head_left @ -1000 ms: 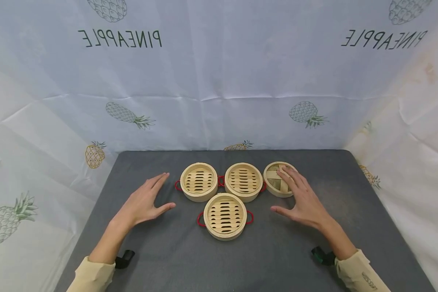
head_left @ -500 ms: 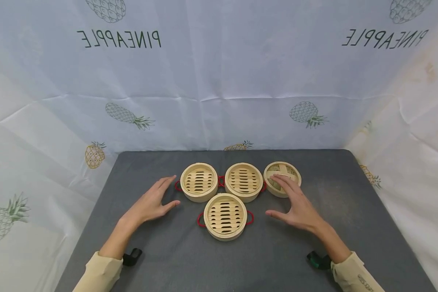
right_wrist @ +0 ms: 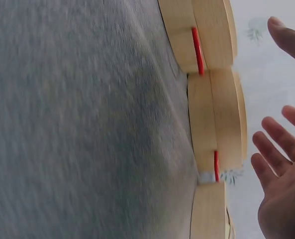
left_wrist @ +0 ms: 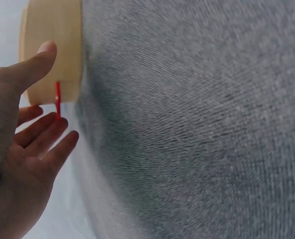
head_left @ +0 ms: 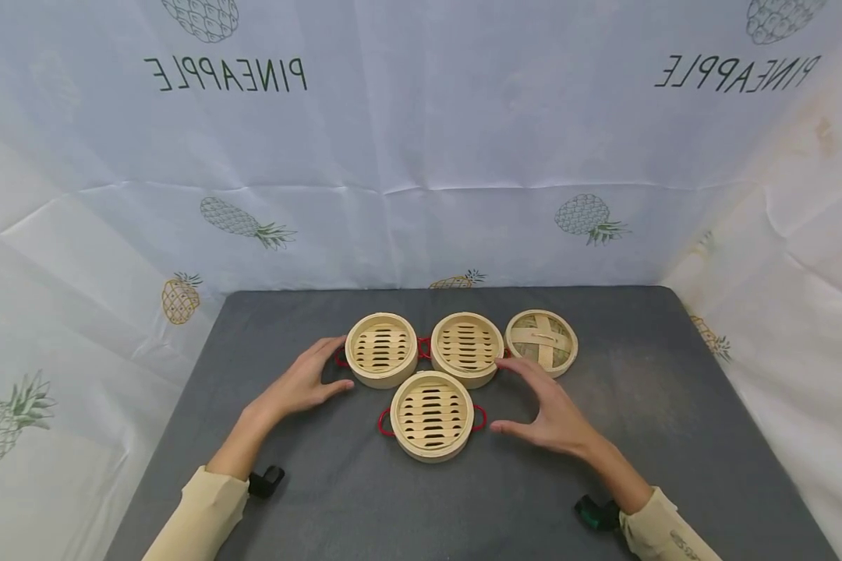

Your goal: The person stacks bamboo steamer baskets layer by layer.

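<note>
Three round bamboo steamer baskets with slatted bottoms and red side handles stand on the dark table: a back left basket (head_left: 382, 381), a back middle basket (head_left: 472, 382) and a front basket (head_left: 431, 454). A bamboo lid (head_left: 543, 338) with a woven cross lies to their right. My left hand (head_left: 303, 387) holds nothing; its fingertips are right at the back left basket's red handle (left_wrist: 57, 94), thumb apart. My right hand (head_left: 550, 413) is also without a load. Its fingertips overlap the back middle basket's edge in the head view, and its thumb points at the front basket's right handle (head_left: 480, 418).
The dark grey table (head_left: 421, 514) extends in front of the baskets. White cloth with pineapple prints (head_left: 421, 234) hangs behind and at both sides. A black wrist device (head_left: 265, 482) sits by the left sleeve, and another wrist device (head_left: 596, 513) by the right.
My right hand has moved left and nearer, off the lid, which now shows fully. My left hand has moved right, up to the back left basket. The baskets have stayed put.
</note>
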